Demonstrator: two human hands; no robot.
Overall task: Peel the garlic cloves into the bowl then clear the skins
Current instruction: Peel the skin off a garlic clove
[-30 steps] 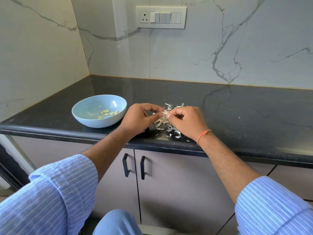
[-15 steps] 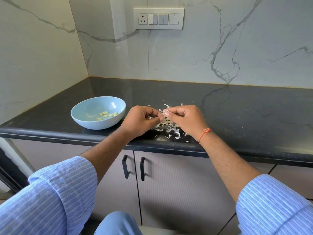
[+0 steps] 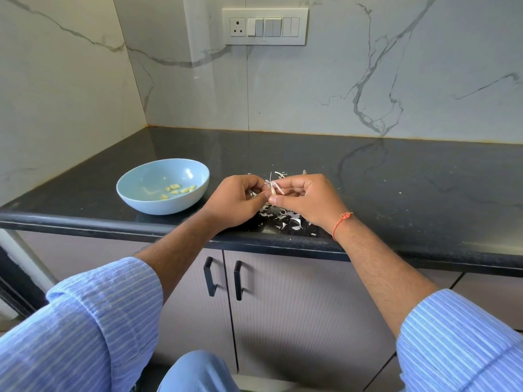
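Note:
A light blue bowl [image 3: 141, 190] sits on the black counter at the left, with several peeled garlic cloves [image 3: 175, 189] inside. My left hand [image 3: 233, 203] and my right hand [image 3: 310, 200] meet just right of the bowl, above the counter's front edge. Both pinch one small garlic clove [image 3: 272, 188] between their fingertips, with thin papery skin sticking up from it. A scatter of white garlic skins [image 3: 283, 217] lies on the counter under and behind my hands, partly hidden by them.
The black counter [image 3: 396, 188] runs along a marble wall with a corner at the left. A switch panel [image 3: 264, 26] is on the back wall. Cabinet doors with black handles [image 3: 223, 277] are below the counter edge.
My fingertips have shifted slightly on the clove and a strip of skin now stands up from it. Both hands stay in the same spot beside the bowl.

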